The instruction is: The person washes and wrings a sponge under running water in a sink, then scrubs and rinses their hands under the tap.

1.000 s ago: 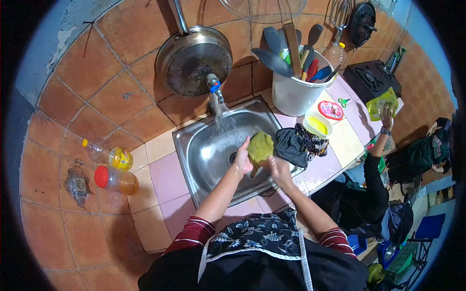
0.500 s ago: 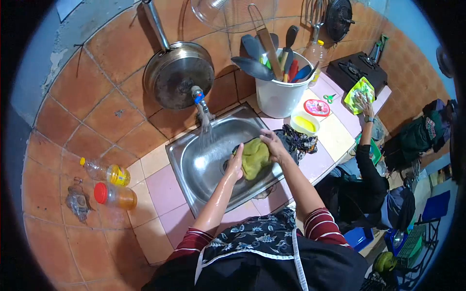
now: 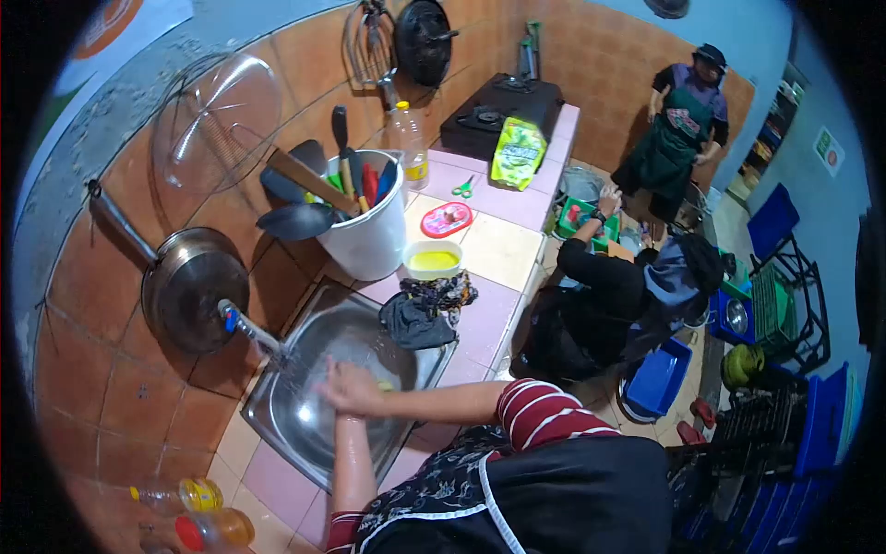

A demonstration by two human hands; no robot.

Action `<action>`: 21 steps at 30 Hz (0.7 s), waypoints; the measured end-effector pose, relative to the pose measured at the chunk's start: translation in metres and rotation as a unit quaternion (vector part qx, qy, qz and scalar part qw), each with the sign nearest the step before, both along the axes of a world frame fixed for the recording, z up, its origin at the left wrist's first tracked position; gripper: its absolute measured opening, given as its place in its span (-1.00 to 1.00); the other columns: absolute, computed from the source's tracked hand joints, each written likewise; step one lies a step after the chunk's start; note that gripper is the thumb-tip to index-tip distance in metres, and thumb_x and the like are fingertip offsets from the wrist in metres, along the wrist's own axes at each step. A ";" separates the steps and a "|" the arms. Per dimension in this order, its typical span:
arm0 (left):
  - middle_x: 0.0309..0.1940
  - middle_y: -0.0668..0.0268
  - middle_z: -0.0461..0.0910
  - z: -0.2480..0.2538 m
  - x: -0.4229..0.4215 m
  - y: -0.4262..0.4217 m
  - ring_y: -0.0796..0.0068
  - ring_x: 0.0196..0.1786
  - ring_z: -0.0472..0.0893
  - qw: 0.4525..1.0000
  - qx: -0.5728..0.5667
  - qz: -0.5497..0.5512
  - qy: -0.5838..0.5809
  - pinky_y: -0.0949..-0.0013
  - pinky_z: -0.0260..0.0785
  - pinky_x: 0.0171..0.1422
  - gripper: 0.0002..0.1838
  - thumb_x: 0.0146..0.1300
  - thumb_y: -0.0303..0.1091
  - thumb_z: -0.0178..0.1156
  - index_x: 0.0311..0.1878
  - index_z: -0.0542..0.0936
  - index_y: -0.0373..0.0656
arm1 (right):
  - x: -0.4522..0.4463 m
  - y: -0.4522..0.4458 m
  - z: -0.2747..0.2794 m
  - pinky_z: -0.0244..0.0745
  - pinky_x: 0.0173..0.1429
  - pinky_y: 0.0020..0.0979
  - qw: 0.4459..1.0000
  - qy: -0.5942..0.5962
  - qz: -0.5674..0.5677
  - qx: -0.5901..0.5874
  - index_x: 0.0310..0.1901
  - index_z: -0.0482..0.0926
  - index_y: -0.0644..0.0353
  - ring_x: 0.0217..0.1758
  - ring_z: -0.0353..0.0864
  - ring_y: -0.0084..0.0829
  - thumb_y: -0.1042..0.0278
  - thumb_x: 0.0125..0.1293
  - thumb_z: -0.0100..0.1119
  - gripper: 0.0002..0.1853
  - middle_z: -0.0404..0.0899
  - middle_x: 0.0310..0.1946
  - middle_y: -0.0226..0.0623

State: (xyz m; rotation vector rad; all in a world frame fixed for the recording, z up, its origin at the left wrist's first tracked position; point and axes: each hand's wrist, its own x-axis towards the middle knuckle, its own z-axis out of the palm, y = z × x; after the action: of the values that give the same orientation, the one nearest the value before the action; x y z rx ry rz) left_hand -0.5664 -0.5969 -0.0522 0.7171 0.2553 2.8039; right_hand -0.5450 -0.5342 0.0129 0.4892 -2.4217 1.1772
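Both hands are over the metal sink (image 3: 268, 420). My right hand (image 3: 351, 390) reaches across and lies over my left hand and wrist, its fingers blurred. My left hand is mostly hidden beneath it; only the wet left forearm shows clearly. A small patch of yellow-green cloth (image 3: 386, 385) shows in the sink just past my right wrist, apparently out of my grasp. Water runs from the tap (image 3: 242, 323) beside my hands. On the sink's far right rim lies a dark crumpled cloth (image 3: 417, 321).
A white bucket (image 3: 374, 240) of utensils stands behind the sink, near a bowl of yellow liquid (image 3: 434, 259), a red-lidded box (image 3: 447, 220) and green scissors (image 3: 463, 187). A green pouch (image 3: 519, 155) sits by the stove (image 3: 498, 111). A crouching co-worker (image 3: 591, 309) is at right.
The yellow-green cloth has left my hands and lies in the sink. My right hand has crossed onto my left. My view has turned right; the co-worker's hand has left the pouch.
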 end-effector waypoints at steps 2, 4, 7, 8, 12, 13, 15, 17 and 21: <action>-0.33 0.31 0.50 -0.074 -0.042 -0.031 0.33 -0.25 0.51 0.999 -0.040 -0.031 0.014 0.25 0.36 -0.12 -0.60 0.27 0.11 -0.20 -0.15 0.46 0.05 | -0.004 -0.002 0.003 0.43 -0.30 -0.13 0.996 0.087 0.006 0.030 -0.45 0.64 0.04 -0.40 0.56 -0.04 -0.14 0.19 -0.11 -0.54 0.56 -0.46 -0.07; -0.24 0.31 0.49 -0.028 -0.025 -0.018 0.35 -0.15 0.49 0.894 -0.278 0.034 -0.350 0.27 0.33 -0.03 -0.61 0.28 0.07 -0.21 -0.10 0.44 0.03 | -0.040 0.016 0.007 0.40 -0.28 -0.08 0.984 -0.131 0.034 -0.118 -0.42 0.63 0.07 -0.37 0.54 0.03 -0.17 0.19 -0.12 -0.52 0.53 -0.47 0.04; -0.11 0.29 0.49 -0.005 -0.021 -0.014 0.35 -0.02 0.48 0.903 -0.318 0.075 -0.280 0.24 0.31 0.06 -0.61 0.29 -0.04 -0.22 0.01 0.42 -0.03 | -0.037 0.010 0.015 0.40 -0.28 -0.06 0.986 -0.117 0.010 -0.115 -0.37 0.62 0.11 -0.38 0.53 0.07 -0.17 0.19 -0.12 -0.50 0.52 -0.53 0.08; -0.11 0.29 0.49 0.002 -0.023 -0.014 0.35 -0.02 0.48 0.904 -0.318 0.074 -0.276 0.24 0.31 0.06 -0.61 0.29 -0.04 -0.22 0.01 0.42 -0.03 | -0.020 -0.001 0.012 0.41 -0.28 -0.07 0.988 -0.131 0.051 -0.066 -0.36 0.61 0.14 -0.39 0.53 0.07 -0.17 0.19 -0.13 -0.49 0.51 -0.55 0.08; -0.06 0.27 0.47 0.010 -0.001 -0.018 0.29 0.01 0.46 0.875 -0.340 0.070 -0.338 0.19 0.29 0.09 -0.57 0.29 -0.02 -0.25 0.04 0.40 -0.07 | -0.026 -0.013 -0.023 0.40 -0.31 -0.07 0.991 -0.091 0.097 -0.008 -0.49 0.56 0.16 -0.46 0.51 0.04 -0.13 0.22 -0.16 -0.50 0.51 -0.60 0.00; -0.05 0.26 0.46 0.013 -0.001 -0.020 0.27 0.01 0.46 0.869 -0.343 0.074 -0.349 0.18 0.29 0.10 -0.56 0.28 -0.02 -0.25 0.04 0.40 -0.07 | -0.040 -0.007 -0.017 0.40 -0.31 -0.07 0.991 -0.089 0.100 -0.008 -0.49 0.56 0.16 -0.46 0.51 0.04 -0.13 0.22 -0.16 -0.50 0.51 -0.60 0.00; -0.02 0.25 0.45 0.022 -0.007 -0.018 0.24 0.03 0.45 0.859 -0.344 0.083 -0.370 0.15 0.28 0.12 -0.54 0.28 -0.01 -0.26 0.06 0.39 -0.09 | -0.063 -0.003 -0.012 0.38 -0.41 -0.11 0.986 -0.083 -0.091 -0.114 -0.47 0.56 0.05 -0.54 0.47 0.02 -0.02 0.27 -0.20 -0.59 0.48 -0.63 -0.03; -0.01 0.25 0.45 0.028 -0.017 -0.016 0.22 0.04 0.45 0.854 -0.349 0.085 -0.376 0.14 0.27 0.13 -0.53 0.28 0.00 -0.27 0.07 0.38 -0.10 | -0.030 -0.015 -0.001 0.38 -0.39 -0.08 0.999 -0.044 -0.008 -0.032 -0.57 0.55 0.13 -0.50 0.50 0.00 -0.03 0.26 -0.17 -0.54 0.50 -0.62 -0.07; -0.01 0.26 0.45 0.016 -0.001 -0.021 0.23 0.03 0.46 0.832 -0.360 0.088 -0.413 0.12 0.29 0.10 -0.54 0.27 0.01 -0.27 0.07 0.39 -0.04 | -0.015 -0.021 -0.009 0.39 -0.39 -0.11 0.995 0.056 0.035 -0.069 -0.53 0.57 0.11 -0.45 0.51 0.00 -0.04 0.26 -0.16 -0.55 0.53 -0.50 -0.05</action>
State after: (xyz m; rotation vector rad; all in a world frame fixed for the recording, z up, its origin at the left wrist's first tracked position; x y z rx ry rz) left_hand -0.5675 -0.6178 -0.0357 -0.7013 1.1304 2.5373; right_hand -0.5600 -0.5552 0.0035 0.5851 -2.2275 1.2992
